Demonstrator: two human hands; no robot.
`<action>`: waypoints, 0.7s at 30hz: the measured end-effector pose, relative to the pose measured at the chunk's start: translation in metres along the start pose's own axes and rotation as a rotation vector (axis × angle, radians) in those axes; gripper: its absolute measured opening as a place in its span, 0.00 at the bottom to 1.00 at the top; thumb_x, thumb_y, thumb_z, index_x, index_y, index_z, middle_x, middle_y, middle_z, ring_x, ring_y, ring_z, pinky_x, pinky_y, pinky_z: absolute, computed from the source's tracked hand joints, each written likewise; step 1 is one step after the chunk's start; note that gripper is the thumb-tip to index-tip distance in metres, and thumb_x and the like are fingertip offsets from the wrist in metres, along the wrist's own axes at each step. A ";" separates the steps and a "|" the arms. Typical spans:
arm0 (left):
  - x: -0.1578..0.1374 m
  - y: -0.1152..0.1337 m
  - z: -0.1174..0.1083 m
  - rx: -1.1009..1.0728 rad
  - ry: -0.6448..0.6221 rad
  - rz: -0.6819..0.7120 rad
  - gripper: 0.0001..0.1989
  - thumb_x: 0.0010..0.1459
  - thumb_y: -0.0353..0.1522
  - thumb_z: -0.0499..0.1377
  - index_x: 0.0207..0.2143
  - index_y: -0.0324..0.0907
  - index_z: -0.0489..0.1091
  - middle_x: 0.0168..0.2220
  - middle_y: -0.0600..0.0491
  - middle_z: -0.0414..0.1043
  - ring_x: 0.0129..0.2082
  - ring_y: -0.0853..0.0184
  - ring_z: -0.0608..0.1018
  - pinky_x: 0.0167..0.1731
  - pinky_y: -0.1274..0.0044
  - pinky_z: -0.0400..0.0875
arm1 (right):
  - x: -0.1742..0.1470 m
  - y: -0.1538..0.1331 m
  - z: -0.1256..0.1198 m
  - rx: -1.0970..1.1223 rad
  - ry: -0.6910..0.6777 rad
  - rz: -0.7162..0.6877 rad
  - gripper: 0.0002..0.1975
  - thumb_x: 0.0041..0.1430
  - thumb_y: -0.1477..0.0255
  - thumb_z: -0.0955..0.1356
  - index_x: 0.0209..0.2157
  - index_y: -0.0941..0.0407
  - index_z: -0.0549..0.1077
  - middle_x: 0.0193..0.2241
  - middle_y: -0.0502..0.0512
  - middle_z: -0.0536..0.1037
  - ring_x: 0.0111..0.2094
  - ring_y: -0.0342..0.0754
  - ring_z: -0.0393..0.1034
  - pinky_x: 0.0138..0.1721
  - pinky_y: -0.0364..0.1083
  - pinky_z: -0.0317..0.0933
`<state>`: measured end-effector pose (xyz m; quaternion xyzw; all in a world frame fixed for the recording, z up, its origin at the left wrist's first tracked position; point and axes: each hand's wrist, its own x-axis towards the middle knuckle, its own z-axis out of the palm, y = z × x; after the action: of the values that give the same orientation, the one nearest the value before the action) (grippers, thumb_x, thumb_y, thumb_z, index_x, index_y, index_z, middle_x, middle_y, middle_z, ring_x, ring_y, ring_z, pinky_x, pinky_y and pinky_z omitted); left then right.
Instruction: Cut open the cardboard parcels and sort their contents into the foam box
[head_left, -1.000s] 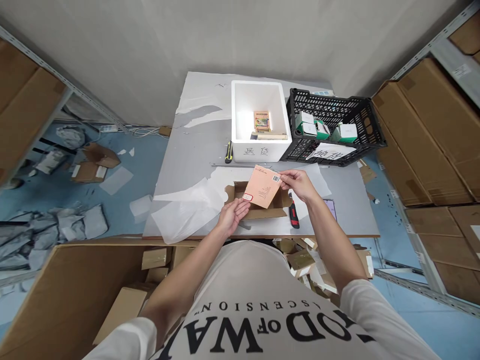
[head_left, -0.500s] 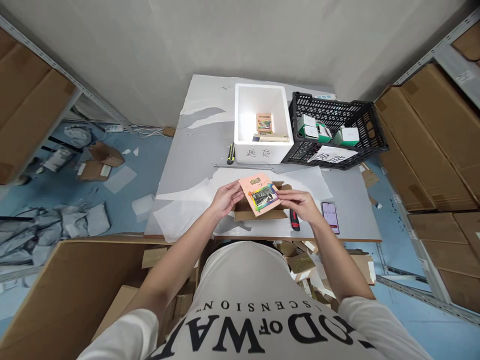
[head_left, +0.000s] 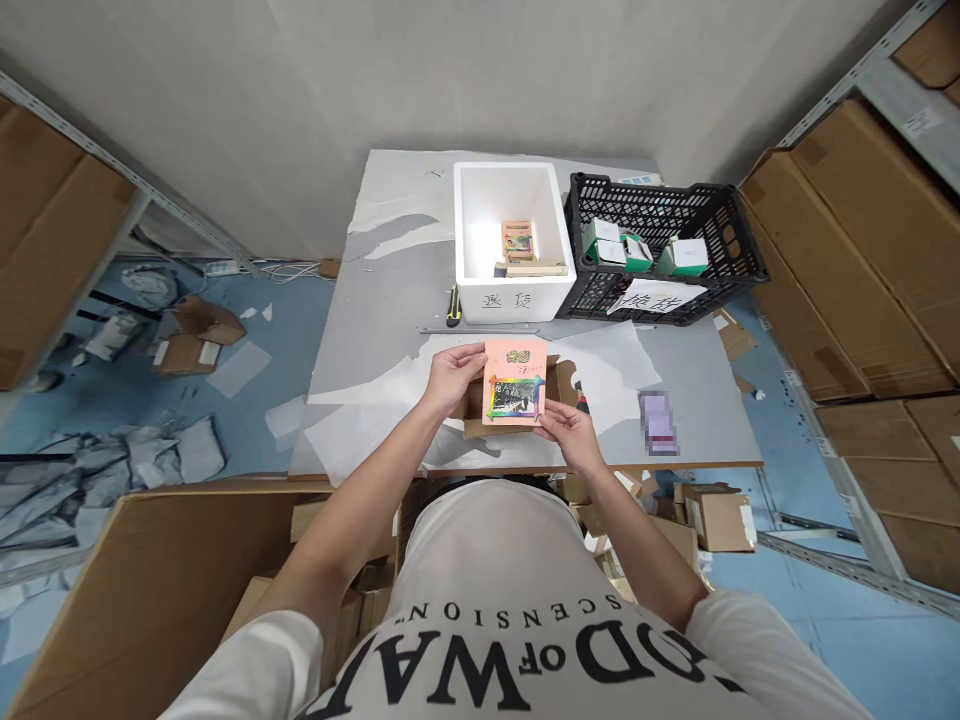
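A pink book with a rainbow-framed dark picture on its cover is held up between my two hands. My left hand grips its left edge near the top. Fingers of my right hand pinch its lower right corner. Beneath the book stands an opened brown cardboard box, mostly covered by it. A red and black cutter lies right of the box, partly hidden by my right hand.
A white foam box with books inside stands behind, beside a black plastic crate holding green-and-white cartons. A yellow and black cutter lies left of the foam box. A phone is at the right. A big carton stands at lower left.
The book has turned from tilted to nearly upright in view. My right hand has slid from its right edge down to the lower right corner, now partly covering the red cutter.
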<state>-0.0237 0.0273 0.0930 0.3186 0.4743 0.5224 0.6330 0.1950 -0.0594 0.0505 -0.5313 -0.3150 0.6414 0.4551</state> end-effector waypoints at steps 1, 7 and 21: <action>0.000 0.000 0.001 0.002 -0.004 0.000 0.26 0.36 0.40 0.73 0.38 0.37 0.76 0.35 0.46 0.80 0.37 0.62 0.80 0.44 0.68 0.73 | 0.000 0.001 -0.001 0.006 0.002 0.001 0.23 0.37 0.62 0.78 0.38 0.54 0.78 0.34 0.54 0.81 0.37 0.50 0.76 0.41 0.54 0.74; -0.027 -0.022 0.004 0.047 -0.110 -0.098 0.27 0.38 0.41 0.72 0.41 0.37 0.76 0.37 0.46 0.80 0.37 0.62 0.80 0.41 0.69 0.75 | 0.001 -0.002 -0.002 0.037 0.084 -0.087 0.19 0.39 0.63 0.78 0.35 0.54 0.78 0.30 0.52 0.80 0.35 0.48 0.76 0.42 0.54 0.73; -0.064 -0.052 -0.008 0.039 -0.198 -0.261 0.22 0.40 0.40 0.71 0.36 0.36 0.77 0.34 0.46 0.79 0.32 0.65 0.81 0.35 0.75 0.75 | 0.053 -0.053 -0.034 -0.153 -0.156 -0.280 0.24 0.49 0.61 0.73 0.50 0.49 0.72 0.41 0.53 0.79 0.38 0.47 0.75 0.46 0.52 0.68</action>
<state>-0.0128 -0.0479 0.0602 0.3163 0.4568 0.3925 0.7329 0.2405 0.0070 0.0689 -0.4639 -0.4680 0.5853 0.4724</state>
